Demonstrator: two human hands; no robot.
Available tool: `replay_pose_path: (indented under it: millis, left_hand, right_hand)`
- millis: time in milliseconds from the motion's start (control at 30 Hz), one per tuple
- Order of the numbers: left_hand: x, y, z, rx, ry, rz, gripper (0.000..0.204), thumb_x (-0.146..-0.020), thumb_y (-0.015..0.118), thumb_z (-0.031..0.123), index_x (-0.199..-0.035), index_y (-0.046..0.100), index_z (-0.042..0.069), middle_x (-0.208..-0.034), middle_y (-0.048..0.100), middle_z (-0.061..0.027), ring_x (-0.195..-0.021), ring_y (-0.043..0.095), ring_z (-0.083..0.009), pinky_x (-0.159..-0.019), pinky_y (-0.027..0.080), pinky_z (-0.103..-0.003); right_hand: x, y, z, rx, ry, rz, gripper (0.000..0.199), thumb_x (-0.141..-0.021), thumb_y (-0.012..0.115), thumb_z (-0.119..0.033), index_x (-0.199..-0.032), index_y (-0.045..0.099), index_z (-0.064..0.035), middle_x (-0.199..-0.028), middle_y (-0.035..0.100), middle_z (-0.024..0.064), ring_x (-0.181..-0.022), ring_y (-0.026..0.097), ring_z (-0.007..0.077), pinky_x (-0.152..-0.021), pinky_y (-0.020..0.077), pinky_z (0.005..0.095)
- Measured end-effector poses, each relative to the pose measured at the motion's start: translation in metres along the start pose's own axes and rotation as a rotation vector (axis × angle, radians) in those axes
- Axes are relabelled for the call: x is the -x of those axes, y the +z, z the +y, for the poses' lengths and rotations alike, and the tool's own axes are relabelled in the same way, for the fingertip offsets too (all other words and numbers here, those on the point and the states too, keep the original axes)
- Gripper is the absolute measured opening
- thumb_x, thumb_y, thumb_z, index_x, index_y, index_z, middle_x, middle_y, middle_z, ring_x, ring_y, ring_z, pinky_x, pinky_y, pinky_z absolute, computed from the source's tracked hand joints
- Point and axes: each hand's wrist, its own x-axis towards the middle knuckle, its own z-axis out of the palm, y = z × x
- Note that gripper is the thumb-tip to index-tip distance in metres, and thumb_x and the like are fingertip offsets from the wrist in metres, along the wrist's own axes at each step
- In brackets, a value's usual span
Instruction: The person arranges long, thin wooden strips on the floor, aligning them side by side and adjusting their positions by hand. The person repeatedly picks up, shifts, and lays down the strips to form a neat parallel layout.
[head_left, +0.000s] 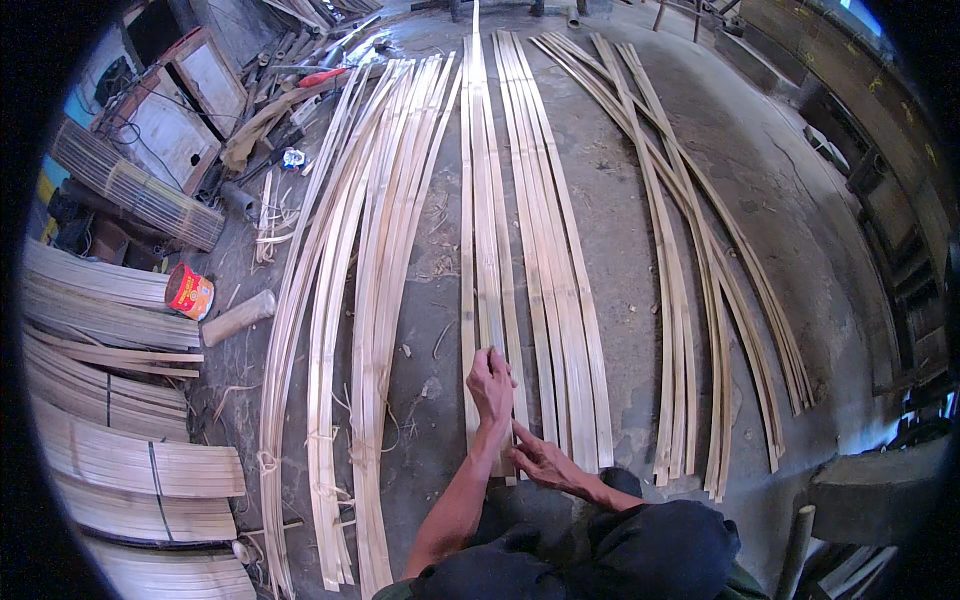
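- The left hand [491, 383] is reaching forward and gripping a long bamboo strip [487, 200] near its close end, the fingers curled down over the top of it.
- That strip is lying flat on the concrete floor [620, 210] in the middle bundle, running straight away from the person toward the far wall.
- The right hand [540, 460] is resting lower down, just beside the same bundle's near ends, palm down with fingers spread and loose; it is touching the strips but not closed around any of them.
- A second flat bundle of strips [555, 280] is lying just to the right of the held one, its edges touching it in places.
- Further right, a thinner set of curved strips [700, 300] is fanning out, well apart from the hands.
- To the left, a wide bundle of bowed strips [350, 300] is lying tied with thin bindings near its close end.
- A red tin can [189, 291] is sitting on its side near a short wooden peg [238, 318], well left of the hands.
- Stacks of short flat slats [110, 400] are lying along the left edge.
- The person's dark-clothed knees [640, 550] are showing at the bottom of the view.
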Motion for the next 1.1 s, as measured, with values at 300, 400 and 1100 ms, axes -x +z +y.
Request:
replay_pose_path:
  millis: [300, 400, 1100]
  left_hand:
    - [-0.013, 0.037, -0.044, -0.069, -0.154, -0.158, 0.028, -0.100, 0.049, 0.024, -0.091, 0.058, -0.001, -0.069, 0.061, -0.0078, -0.050, 0.061, -0.0170, -0.047, 0.049, -0.031]
    - [-0.008, 0.035, -0.051, -0.103, -0.158, -0.181, 0.028, -0.100, 0.049, 0.024, -0.091, 0.057, -0.001, -0.069, 0.061, -0.0083, -0.050, 0.061, -0.0171, -0.047, 0.049, -0.031]
    - [0.013, 0.047, -0.052, -0.012, -0.088, -0.091, 0.031, -0.100, 0.048, 0.026, -0.089, 0.056, -0.002, -0.064, 0.059, -0.0079, -0.048, 0.060, -0.0165, -0.047, 0.049, -0.032]
  right_hand:
    - [0.006, -0.001, 0.031, 0.047, 0.105, 0.111, 0.067, -0.097, 0.057, -0.020, -0.153, 0.022, -0.0058, -0.082, 0.059, 0.0081, -0.072, 0.050, 0.0144, -0.065, 0.0447, 0.0296]
    - [0.011, 0.002, 0.044, 0.082, 0.080, 0.104, 0.068, -0.097, 0.058, -0.019, -0.153, 0.022, -0.0061, -0.083, 0.059, 0.0080, -0.073, 0.049, 0.0141, -0.066, 0.0448, 0.0295]
    - [0.028, -0.005, 0.040, 0.019, 0.146, 0.127, 0.069, -0.096, 0.059, -0.019, -0.155, 0.023, -0.0113, -0.093, 0.067, 0.0113, -0.080, 0.058, 0.0161, -0.075, 0.0493, 0.0311]
